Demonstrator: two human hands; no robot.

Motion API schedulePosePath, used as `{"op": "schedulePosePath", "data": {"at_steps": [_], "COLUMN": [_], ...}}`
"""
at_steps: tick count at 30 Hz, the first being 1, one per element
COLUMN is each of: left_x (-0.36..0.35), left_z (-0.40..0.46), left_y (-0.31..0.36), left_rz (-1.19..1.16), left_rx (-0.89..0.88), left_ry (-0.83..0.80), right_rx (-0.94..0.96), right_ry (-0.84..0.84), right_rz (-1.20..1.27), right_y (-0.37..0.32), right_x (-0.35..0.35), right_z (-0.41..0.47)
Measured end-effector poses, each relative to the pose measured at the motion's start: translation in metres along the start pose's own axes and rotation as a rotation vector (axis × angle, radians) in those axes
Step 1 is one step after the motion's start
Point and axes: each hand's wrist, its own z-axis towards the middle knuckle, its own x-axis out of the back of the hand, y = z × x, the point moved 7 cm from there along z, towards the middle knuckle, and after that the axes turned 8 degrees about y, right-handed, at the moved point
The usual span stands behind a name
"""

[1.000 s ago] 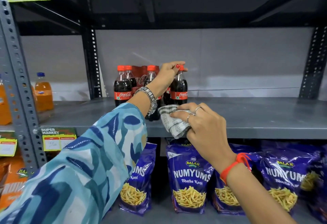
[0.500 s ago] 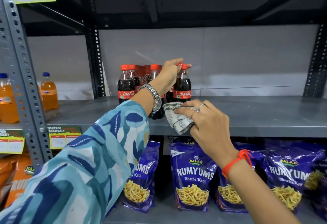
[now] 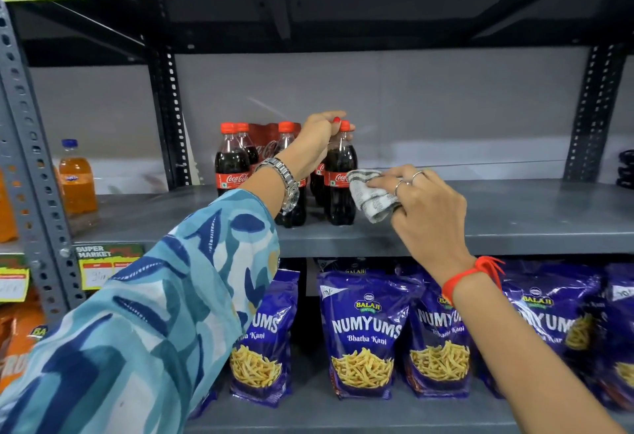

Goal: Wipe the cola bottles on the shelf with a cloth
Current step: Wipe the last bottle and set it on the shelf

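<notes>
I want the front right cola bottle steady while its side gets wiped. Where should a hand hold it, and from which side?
Probably by the neck just under the red cap, coming from above and the left, as the left hand does now. The cola bottle stands upright and narrows there, so fingers close round it easily. That leaves its right side free for the cloth in the right hand.

A front cola bottle is gripped at its neck by the left hand. A cloth is pressed to its label at 3 o'clock by the right hand.
</notes>
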Motion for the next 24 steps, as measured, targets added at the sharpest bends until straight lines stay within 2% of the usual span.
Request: {"op": "schedulePosePath", "data": {"at_steps": [2, 5, 8, 12, 16, 18, 20, 22, 24], "left_x": [0.000, -0.001, -0.006, -0.001, 0.015, 0.026, 0.036, 0.045, 0.053], "left_z": [0.000, -0.005, -0.025, -0.047, -0.059, -0.061, -0.061, -0.065, -0.069], "left_y": [0.003, 0.009, 0.026, 0.046, 0.044, 0.038, 0.033, 0.031, 0.033], "left_rz": [0.039, 0.253, 0.508, 1.107, 1.357, 1.408, 1.458, 1.504, 1.527], "left_rx": [-0.006, -0.116, -0.383, -0.855, -0.966, -0.944, -0.924, -0.929, -0.927], "left_ry": [0.024, 0.017, -0.056, 0.090, 0.177, 0.194, 0.199, 0.210, 0.223], "right_rx": [-0.017, -0.030, -0.018, -0.019, -0.018, -0.010, -0.007, -0.091, -0.213], "right_ry": [0.014, 0.017, -0.033, -0.111, -0.178, -0.283, -0.539, -0.807, -0.935], "right_rz": [-0.041, -0.090, -0.130, -0.173, -0.243, -0.295, -0.359, -0.294, -0.173], "right_y": [0.014, 0.036, 0.055, 0.071, 0.070, 0.065, 0.069, 0.075, 0.078], "right_x": [-0.002, -0.011, -0.026, -0.048, -0.068, -0.077, -0.098, -0.113, -0.120], "right_z": [0.005, 0.015, 0.019, 0.020, 0.021, 0.017, 0.003, -0.013, -0.021]}}
